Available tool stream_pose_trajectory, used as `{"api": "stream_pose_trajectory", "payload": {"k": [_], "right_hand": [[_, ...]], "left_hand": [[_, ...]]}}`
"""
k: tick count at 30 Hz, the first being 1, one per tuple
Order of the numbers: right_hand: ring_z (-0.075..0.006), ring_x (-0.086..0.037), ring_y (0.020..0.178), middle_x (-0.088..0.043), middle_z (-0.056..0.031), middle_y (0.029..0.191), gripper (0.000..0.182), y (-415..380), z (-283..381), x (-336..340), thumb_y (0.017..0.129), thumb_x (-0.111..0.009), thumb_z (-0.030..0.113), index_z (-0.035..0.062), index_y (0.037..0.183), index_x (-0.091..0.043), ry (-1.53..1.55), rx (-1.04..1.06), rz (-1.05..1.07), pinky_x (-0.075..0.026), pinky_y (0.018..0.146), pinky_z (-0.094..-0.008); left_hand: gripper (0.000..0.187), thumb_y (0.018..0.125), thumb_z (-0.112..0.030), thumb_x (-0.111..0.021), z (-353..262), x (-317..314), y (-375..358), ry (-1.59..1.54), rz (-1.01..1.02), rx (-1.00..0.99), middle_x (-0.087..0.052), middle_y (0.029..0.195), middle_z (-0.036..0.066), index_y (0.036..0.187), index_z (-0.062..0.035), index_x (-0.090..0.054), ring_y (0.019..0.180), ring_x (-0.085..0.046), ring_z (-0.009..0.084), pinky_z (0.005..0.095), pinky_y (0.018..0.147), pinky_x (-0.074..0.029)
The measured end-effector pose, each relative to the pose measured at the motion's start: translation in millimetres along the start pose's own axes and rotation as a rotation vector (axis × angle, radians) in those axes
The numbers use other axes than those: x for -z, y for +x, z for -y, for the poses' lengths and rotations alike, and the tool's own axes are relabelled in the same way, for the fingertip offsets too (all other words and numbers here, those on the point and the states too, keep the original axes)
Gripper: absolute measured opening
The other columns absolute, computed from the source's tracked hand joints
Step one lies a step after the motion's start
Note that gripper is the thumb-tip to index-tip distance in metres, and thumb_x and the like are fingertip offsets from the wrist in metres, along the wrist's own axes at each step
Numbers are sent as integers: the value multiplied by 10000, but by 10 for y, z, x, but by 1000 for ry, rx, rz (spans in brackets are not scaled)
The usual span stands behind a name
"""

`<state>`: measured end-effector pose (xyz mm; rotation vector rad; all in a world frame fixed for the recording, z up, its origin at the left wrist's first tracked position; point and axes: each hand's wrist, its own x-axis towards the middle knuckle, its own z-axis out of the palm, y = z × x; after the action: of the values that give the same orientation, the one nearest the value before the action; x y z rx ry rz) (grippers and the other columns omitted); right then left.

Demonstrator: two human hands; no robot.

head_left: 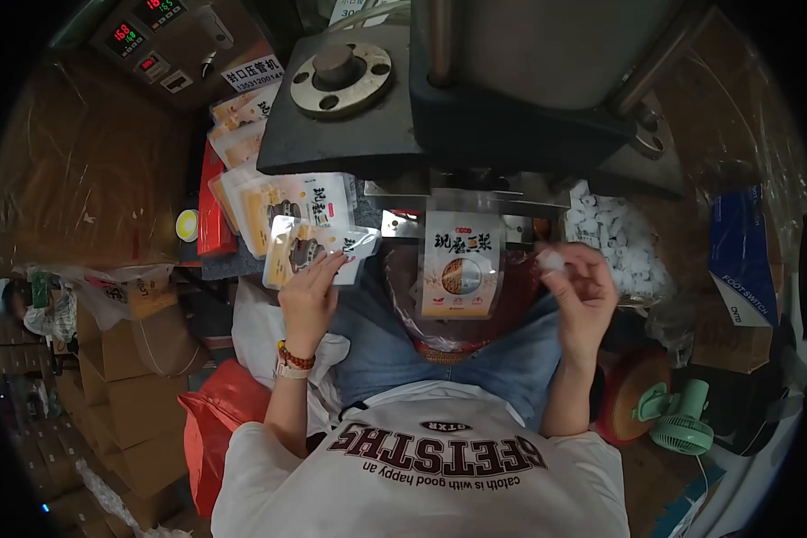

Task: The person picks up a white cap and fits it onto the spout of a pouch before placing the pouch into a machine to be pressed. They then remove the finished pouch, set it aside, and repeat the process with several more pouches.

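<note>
On the left, my left hand [309,296] is closed on a printed pouch [287,255] with a clear edge, beside a stack of similar pouches [264,211]. Another printed pouch [458,269] hangs upright at the front of the machine [350,139], its top at the metal jaws, between my two hands. At the right, my right hand [581,282] pinches a small white piece [551,260] between thumb and fingers. Behind that hand lies a heap of small white pieces [614,247] in clear plastic.
A control box [166,54] with lit displays stands at the upper left. A red box [213,202] is by the stack. At the right are a blue and white carton [741,260], a green fan [686,426] and a round stool [632,394]. A red bag [215,421] lies lower left.
</note>
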<state>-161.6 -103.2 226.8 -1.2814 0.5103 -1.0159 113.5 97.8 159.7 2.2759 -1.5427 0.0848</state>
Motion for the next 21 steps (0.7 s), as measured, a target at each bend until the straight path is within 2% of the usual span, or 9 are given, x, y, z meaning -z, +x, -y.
{"api": "stream_pose_trajectory", "payload": {"k": [2,4,6,7,8,10,13,17,21], "right_hand": [[-198,-632,994,-641,-164,1093,283,-90,-21,-254,819,-639,-124,-69,1085,-559,172,5,154,-512,865,-292],[-179,-632,992,-647,-143,1072,296,-124,-102,-455,819,-641,-124,-79,1103,-572,247,5,214,-521,848,-286],[-145,-629,934,-645,-112,1067,303,-129,-178,-607,821,-648,-101,-53,1117,-603,65,-22,283,-521,807,-282],[-180,-625,868,-636,-104,1027,321,-107,-214,-603,798,-650,-83,-19,1112,-628,-280,18,369,-520,759,-305],[-180,-625,868,-636,-104,1027,321,-94,-207,-599,798,-650,-83,-19,1112,-628,-285,17,365,-520,759,-305],[-234,-616,835,-640,-120,970,354,-51,-153,-598,725,-676,-78,-4,1071,-662,-639,506,405,-521,719,-313],[-285,-601,856,-627,-127,972,403,-39,108,-496,669,-667,-54,10,1067,-661,-778,554,536,-515,717,-342],[-275,-600,867,-628,-111,988,425,-25,112,-344,651,-655,-42,16,1073,-657,-926,541,522,-512,731,-336],[-289,-592,911,-610,-114,1071,401,-44,13,-258,738,-662,-29,17,1135,-623,-971,404,567,-507,779,-346]], "left_hand": [[398,700,71,-603,-178,106,13,-332,-95,163,-712,943,91,1066,-62,-685,810,-692,267,295,718,-540],[389,691,74,-600,-343,130,25,-441,-156,121,-710,953,99,1049,-52,-687,839,-689,272,299,739,-537],[420,654,80,-583,-565,168,42,-561,-251,1,-705,982,96,1041,-47,-685,886,-687,268,311,768,-536],[420,654,80,-583,-666,228,67,-566,-246,-3,-705,982,96,1041,-47,-685,886,-687,268,311,768,-536],[436,641,77,-582,-756,299,89,-469,-238,-100,-704,996,88,1044,-53,-685,895,-687,262,320,775,-537],[466,614,65,-584,-825,413,109,-315,-209,-244,-700,1028,69,1049,-67,-683,900,-688,241,323,754,-548],[452,616,53,-591,-862,469,88,-397,-71,-277,-700,1023,67,1043,-63,-682,877,-688,237,307,714,-554],[442,642,23,-623,-908,167,135,-530,-42,-259,-692,1044,77,1073,-59,-672,820,-678,265,312,671,-557],[305,724,-20,-661,-1033,34,156,-565,4,-223,-706,952,102,1025,-49,-699,766,-690,235,289,632,-544]]}}
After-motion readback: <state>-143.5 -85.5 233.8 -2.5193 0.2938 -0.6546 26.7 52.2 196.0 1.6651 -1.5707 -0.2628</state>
